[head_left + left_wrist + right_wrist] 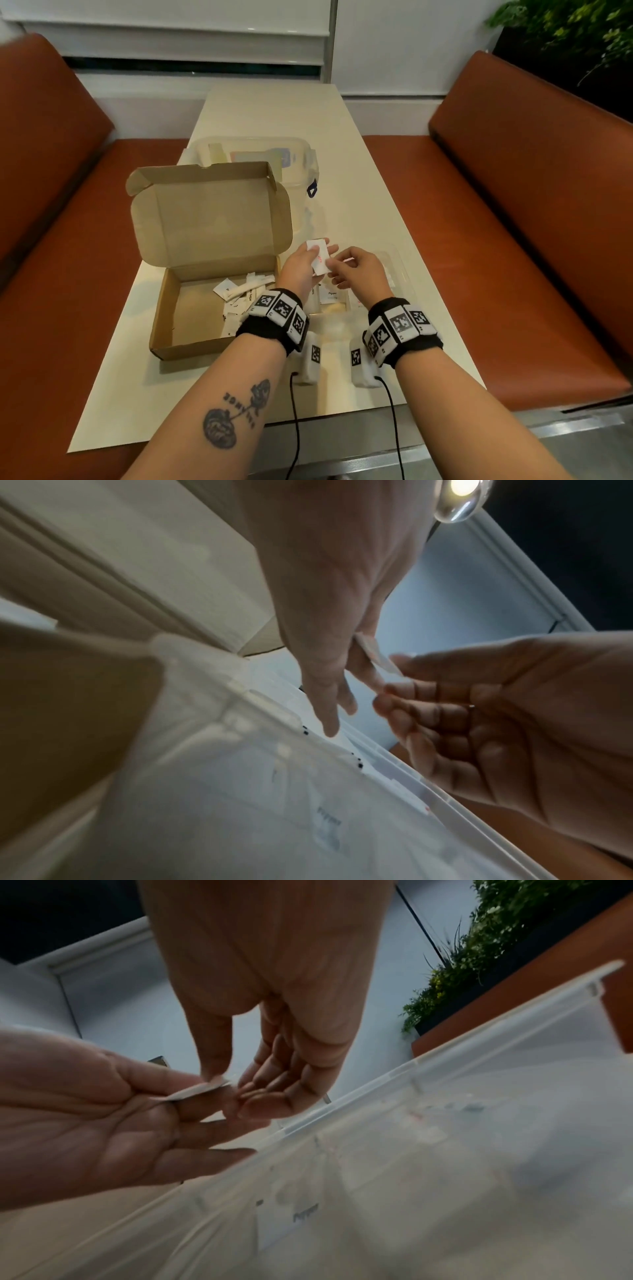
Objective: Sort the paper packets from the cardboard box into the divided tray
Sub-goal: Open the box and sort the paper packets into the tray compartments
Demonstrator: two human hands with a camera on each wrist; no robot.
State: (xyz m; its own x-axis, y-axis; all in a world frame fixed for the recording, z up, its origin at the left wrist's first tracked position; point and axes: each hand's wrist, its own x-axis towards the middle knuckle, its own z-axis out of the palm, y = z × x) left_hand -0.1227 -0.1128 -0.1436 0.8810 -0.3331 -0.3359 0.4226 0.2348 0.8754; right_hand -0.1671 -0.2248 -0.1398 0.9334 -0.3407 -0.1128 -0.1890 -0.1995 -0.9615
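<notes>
Two hands meet over the table (359,144), just above the clear divided tray (399,270). The left hand (301,270) lies palm up with its fingers nearly straight, and one small white packet (318,260) with red print rests on them. The thumb holds the packet down. The right hand (356,270) has its fingers curled, and its thumb and first finger pinch the near edge of the same packet. So one packet is held by two hands.

In the left wrist view the packet (378,656) shows as a thin white edge between the left hand (329,610) and the right hand (496,715). In the right wrist view it (198,1089) also shows edge-on.

The one cardboard box (191,308) stands open on the left side of the table, with its lid up. A small heap of white packets (239,294) still lies inside it; they overlap, so I cannot count them. The tray (445,1069) holds a few packets too, one marked "Pepper" (331,295).

One clear plastic tub (301,161) with a lid stands behind the box. Two orange benches (513,240) run along the table's two sides.
</notes>
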